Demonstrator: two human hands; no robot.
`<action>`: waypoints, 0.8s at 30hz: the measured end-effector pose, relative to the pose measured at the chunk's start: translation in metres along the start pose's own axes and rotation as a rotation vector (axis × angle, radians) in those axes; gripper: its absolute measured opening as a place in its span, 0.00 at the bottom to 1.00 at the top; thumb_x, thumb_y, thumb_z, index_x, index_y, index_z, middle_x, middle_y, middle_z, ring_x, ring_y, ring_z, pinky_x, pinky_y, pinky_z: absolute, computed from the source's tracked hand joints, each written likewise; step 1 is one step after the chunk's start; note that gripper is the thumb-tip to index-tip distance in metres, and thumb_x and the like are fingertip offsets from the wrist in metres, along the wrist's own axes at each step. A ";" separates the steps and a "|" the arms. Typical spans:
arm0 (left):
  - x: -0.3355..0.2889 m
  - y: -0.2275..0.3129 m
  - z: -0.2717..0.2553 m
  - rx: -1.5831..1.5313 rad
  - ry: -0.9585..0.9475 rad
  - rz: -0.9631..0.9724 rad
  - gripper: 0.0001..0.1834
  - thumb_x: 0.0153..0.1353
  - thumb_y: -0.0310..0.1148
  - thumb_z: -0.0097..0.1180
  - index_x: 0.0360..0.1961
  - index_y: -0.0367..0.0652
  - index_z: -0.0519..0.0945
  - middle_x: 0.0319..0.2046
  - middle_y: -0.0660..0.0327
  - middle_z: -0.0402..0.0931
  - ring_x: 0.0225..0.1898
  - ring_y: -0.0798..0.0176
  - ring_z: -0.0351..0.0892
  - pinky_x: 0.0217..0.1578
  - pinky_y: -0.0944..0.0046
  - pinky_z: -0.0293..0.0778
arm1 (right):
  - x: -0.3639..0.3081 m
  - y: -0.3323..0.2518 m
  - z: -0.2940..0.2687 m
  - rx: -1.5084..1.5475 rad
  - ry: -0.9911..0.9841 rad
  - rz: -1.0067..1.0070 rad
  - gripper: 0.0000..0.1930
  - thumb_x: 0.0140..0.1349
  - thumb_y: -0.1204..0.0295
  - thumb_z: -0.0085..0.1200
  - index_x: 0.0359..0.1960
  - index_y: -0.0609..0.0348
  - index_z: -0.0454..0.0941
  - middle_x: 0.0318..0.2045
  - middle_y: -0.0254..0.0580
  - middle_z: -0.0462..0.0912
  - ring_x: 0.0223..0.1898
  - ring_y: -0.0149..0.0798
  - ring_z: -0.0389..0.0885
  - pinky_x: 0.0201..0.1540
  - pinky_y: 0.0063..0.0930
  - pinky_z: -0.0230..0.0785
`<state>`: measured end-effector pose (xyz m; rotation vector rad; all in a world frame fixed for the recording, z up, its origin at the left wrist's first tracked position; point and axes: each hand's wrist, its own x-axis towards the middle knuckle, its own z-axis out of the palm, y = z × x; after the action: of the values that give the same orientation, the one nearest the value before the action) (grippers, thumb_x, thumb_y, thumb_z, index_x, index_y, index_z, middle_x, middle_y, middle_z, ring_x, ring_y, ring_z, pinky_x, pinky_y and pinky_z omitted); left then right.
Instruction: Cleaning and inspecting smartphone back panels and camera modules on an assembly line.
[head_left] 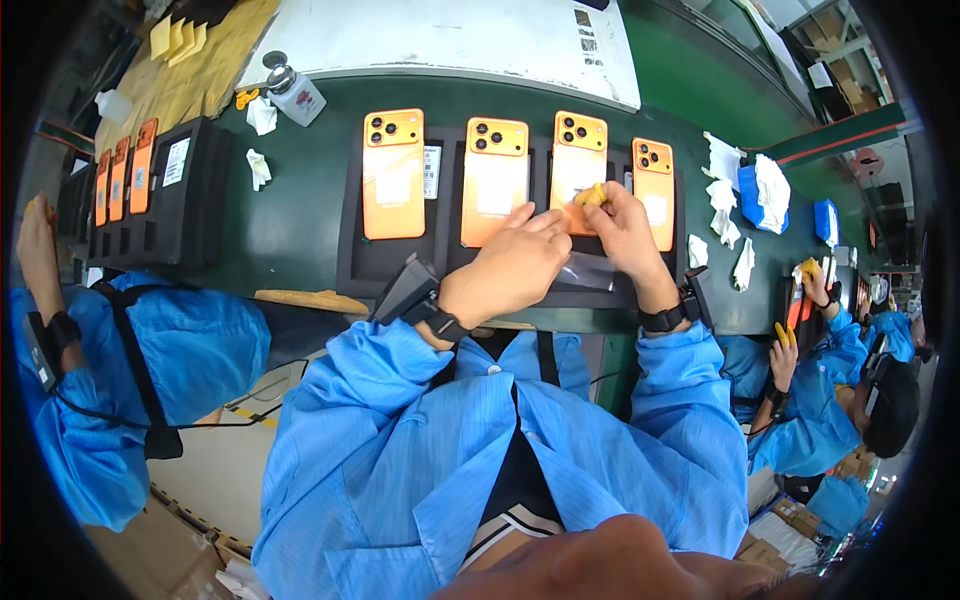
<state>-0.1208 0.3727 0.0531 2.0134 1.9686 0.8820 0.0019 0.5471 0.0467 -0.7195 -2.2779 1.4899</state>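
1. While a person in a blue coat leans over the green belt (300, 220), another worker's blue sleeve (150, 350) shows far to the left.
2. Next come a black tray (195, 200) with orange phones standing in it, bits of white cloth (258, 168), and a small pump bottle (295, 95).
3. In front of the person lies a second black tray (352, 255) with four orange phones side by side, backs up.
4. The first phone (393, 175) and the second phone (494, 180) lie untouched.
5. The left hand (515, 262) rests flat, its fingers (535, 222) pressed close together, tips touching the bottom edge of the third phone (578, 165).
6. A clear film (585, 270) lies just under both hands, on the tray's front edge.
7. The right hand (625, 235) pinches a small yellow thing (592, 195) between thumb and fingertips, holding it on the lower part of the third phone.
8. The fourth phone (654, 190) sits just beside the right hand.
9. Further right are more white cloths (722, 165) and a blue pack (750, 195).
10. At the far right another worker's hand (815, 280) holds something yellow.
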 end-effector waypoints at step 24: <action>-0.057 -0.047 -0.092 -1.349 0.850 -0.568 0.20 0.76 0.37 0.45 0.57 0.31 0.74 0.48 0.42 0.82 0.50 0.49 0.84 0.53 0.54 0.78 | -0.028 -0.092 0.066 -0.656 0.103 -0.610 0.15 0.51 0.69 0.68 0.40 0.58 0.80 0.37 0.47 0.79 0.39 0.52 0.77 0.43 0.44 0.70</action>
<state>-0.2064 0.2983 0.0865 0.3053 1.2491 2.1977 -0.0310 0.4515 0.1047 -0.1880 -2.5745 0.4235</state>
